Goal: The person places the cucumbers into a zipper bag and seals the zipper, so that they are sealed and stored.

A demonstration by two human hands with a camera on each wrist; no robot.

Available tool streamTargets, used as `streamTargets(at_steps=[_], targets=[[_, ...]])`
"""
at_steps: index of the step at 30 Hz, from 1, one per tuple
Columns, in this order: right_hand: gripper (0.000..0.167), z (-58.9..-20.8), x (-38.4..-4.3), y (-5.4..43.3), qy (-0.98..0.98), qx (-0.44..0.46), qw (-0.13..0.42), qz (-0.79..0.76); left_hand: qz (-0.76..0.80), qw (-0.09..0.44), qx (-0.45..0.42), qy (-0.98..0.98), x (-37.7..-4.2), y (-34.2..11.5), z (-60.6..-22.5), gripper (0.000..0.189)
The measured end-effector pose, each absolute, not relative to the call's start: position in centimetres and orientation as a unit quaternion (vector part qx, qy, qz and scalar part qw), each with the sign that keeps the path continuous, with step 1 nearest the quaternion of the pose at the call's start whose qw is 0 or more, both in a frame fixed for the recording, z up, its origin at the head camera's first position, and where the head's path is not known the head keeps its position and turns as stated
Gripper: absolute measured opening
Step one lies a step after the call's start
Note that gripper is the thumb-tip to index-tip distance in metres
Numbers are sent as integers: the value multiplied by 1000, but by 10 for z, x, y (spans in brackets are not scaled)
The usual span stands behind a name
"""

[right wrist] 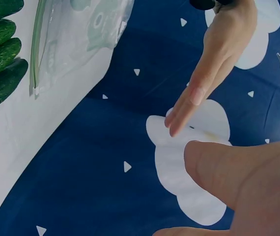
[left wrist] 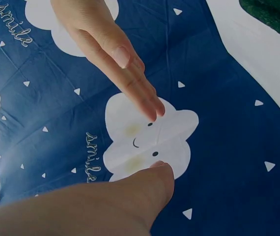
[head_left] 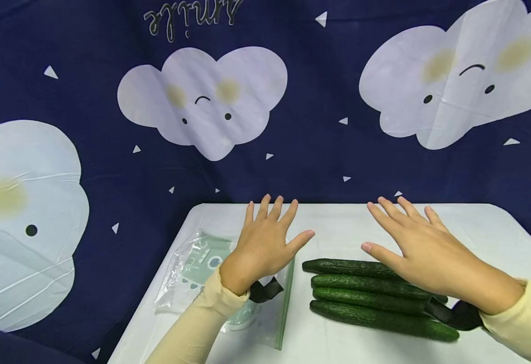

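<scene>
My left hand (head_left: 261, 247) is held with fingers spread and straight over a clear zip bag (head_left: 272, 323), holding nothing. The bag lies flat at the left, with a green creature print and a green zip edge, partly hidden by the hand and forearm. To the right, my right hand (head_left: 422, 247) spreads its straight fingers above several dark green cucumbers (head_left: 361, 314), also holding nothing. The cucumbers lie side by side in a row, their right ends partly covered by that hand and wrist. In the right wrist view, cucumber ends (right wrist: 5, 69) show beside the bag (right wrist: 76, 46).
A white table (head_left: 338, 349) with rounded corners carries the bag and cucumbers. Behind it hangs a dark blue cloth (head_left: 311, 131) printed with white clouds and small triangles. A black strap (head_left: 265, 290) circles the left wrist, another black strap (head_left: 456, 314) the right.
</scene>
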State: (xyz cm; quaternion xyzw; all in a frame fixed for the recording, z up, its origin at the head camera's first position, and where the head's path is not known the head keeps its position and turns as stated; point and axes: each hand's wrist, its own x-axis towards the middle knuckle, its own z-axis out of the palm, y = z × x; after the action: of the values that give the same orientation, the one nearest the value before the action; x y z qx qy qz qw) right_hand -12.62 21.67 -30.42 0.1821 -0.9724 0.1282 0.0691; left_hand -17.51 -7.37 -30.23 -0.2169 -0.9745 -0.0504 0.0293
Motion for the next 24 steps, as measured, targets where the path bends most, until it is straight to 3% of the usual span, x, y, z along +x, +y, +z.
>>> streamTargets(at_steps=[17, 20, 24], targets=[[83, -314, -119, 246, -974, 162, 54, 149, -60, 3, -191, -980, -171, -96, -324, 80], [80, -327, -117, 258, -972, 158, 49, 169, -68, 25, -205, -976, -167, -105, -336, 75], [71, -350, -110, 277, -967, 155, 42, 196, -108, 92, -259, -955, -162, -120, -360, 64]])
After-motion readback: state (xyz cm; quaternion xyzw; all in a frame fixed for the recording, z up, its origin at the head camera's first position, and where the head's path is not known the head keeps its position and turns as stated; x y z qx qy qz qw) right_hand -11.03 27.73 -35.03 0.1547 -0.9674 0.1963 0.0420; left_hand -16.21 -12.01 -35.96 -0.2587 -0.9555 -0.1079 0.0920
